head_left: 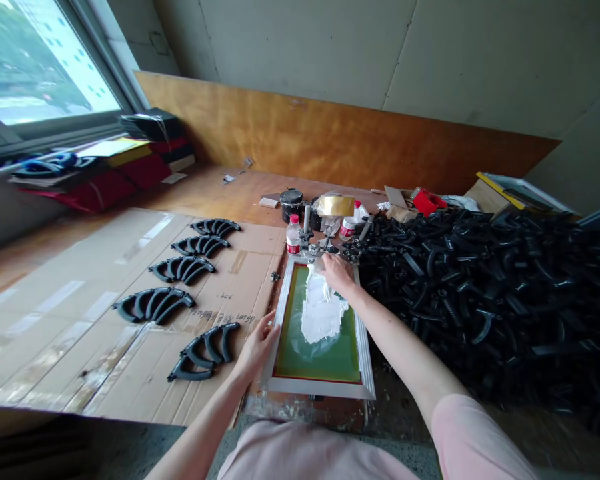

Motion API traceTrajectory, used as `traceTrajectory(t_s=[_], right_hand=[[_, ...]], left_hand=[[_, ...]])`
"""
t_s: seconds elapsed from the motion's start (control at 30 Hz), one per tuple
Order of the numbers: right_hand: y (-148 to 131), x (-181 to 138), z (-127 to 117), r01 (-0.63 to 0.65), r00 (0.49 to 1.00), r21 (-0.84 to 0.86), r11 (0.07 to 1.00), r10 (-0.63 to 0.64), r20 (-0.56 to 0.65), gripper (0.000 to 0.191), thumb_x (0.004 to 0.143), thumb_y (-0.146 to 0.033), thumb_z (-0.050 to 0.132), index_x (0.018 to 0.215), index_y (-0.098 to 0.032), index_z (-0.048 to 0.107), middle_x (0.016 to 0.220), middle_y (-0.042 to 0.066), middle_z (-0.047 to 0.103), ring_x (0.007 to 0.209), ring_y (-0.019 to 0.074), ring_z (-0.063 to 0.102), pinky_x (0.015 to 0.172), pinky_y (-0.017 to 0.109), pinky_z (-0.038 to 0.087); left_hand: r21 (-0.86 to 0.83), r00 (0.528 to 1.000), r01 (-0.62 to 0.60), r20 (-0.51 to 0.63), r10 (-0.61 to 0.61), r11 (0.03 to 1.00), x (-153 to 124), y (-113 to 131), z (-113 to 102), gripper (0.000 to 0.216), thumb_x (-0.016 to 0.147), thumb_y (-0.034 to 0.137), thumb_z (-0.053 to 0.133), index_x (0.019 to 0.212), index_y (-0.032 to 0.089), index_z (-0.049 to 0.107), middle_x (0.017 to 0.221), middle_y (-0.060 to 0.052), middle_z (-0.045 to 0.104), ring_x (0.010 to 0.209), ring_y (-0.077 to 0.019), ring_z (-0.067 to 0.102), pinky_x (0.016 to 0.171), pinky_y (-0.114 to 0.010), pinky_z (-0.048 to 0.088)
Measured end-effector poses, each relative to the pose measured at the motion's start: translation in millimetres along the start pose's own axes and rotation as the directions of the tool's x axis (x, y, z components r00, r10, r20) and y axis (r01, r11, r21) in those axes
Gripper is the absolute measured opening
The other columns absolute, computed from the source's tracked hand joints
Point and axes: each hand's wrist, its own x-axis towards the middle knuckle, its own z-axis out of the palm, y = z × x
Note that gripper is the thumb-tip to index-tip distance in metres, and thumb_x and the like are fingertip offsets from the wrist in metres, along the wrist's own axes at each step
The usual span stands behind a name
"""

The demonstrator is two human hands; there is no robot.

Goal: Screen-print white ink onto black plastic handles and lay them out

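Looking at a silver screen frame (321, 387) near the front edge of the worktop (207, 183), wedged between the right edge of a flattened cardboard sheet (260, 267) and a massive heap of black parts (445, 287). Runs lengthwise from the worktop's front edge toward the back one; can't tell if totally flat or slightly raised. Carries green mesh (300, 360) with a thick smear of white paste (323, 313) over the far part and middle. Closest to that paste: the right hand (337, 272), up at the far short end, fingers bunched together; can't tell whether clamped on anything. Worth noting: from those fingers, almost all of the frame lies toward the body, straight down its long axis. At the left long rail, below halfway: the left hand (257, 343), touching, fingers a bit apart, can't tell if actually gripping. Just past the far end, some metal clamps (327, 248), a red-capped bottle (293, 235) and a gold tape roll (336, 205). Over on the cardboard, five clusters of curved black pieces (153, 303), mostly toward its right edge.
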Motion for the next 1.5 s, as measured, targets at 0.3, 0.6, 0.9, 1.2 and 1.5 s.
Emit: traceTrajectory(t_s=[0.3,0.6,0.9,1.2,1.5], right_hand=[[16.8,-66.5,-9.3,0.417,0.894,0.122,0.901,-0.431,0.123,0.017,0.082,-0.006,0.053,0.085,-0.019,0.064,0.082,0.004,0.064,0.084,0.0182,0.055,0.070,0.026,0.040],[-0.1,-78.0,9.6,0.316,0.949,0.060,0.947,-0.315,-0.031,0.022,0.085,-0.004,0.048,0.089,-0.017,0.066,0.088,0.007,0.064,0.088,0.0211,0.053,0.073,0.030,0.042],[6.9,-16.1,-25.6,0.058,0.998,0.204,0.977,-0.060,0.005,0.049,0.083,-0.036,0.067,0.130,-0.033,0.054,0.106,0.002,0.066,0.090,0.0202,0.060,0.076,0.029,0.045],[105.8,-25.3,-38.1,-0.341,0.882,0.358,0.869,0.428,-0.199,0.027,0.091,-0.030,0.046,0.100,-0.017,0.068,0.081,0.005,0.067,0.074,0.0173,0.060,0.070,0.028,0.045],[28.5,-91.0,29.7,0.013,0.995,0.119,0.993,-0.025,0.099,0.030,0.084,-0.034,0.065,0.112,-0.023,0.062,0.100,0.007,0.060,0.102,0.0231,0.053,0.087,0.036,0.042]], left_hand=[[-0.102,0.998,0.031,0.060,-0.025,0.994,1.6,-7.0,-0.4,0.069,0.078,0.058,0.056,0.132,0.017,0.049,0.086,-0.004,0.072,0.080,-0.0215,0.068,0.069,-0.028,0.051],[-0.134,0.998,0.037,0.057,-0.030,0.990,-0.5,0.1,-0.9,0.069,0.077,0.056,0.058,0.132,0.016,0.048,0.079,-0.004,0.071,0.074,-0.0222,0.068,0.064,-0.028,0.051],[-0.128,0.995,0.058,0.088,-0.047,0.990,-14.5,43.0,-13.3,0.073,0.075,0.056,0.062,0.137,0.021,0.045,0.081,-0.003,0.072,0.073,-0.0213,0.068,0.060,-0.026,0.049],[-0.238,0.950,-0.313,-0.075,0.304,0.919,4.3,162.7,-22.2,0.060,0.080,0.068,0.046,0.101,0.015,0.066,0.091,-0.006,0.071,0.080,-0.0192,0.064,0.066,-0.026,0.050],[-0.403,0.965,-0.260,-0.126,0.228,0.877,19.8,147.8,8.5,0.056,0.082,0.065,0.047,0.112,0.018,0.058,0.091,-0.006,0.069,0.077,-0.0153,0.064,0.063,-0.025,0.051]])
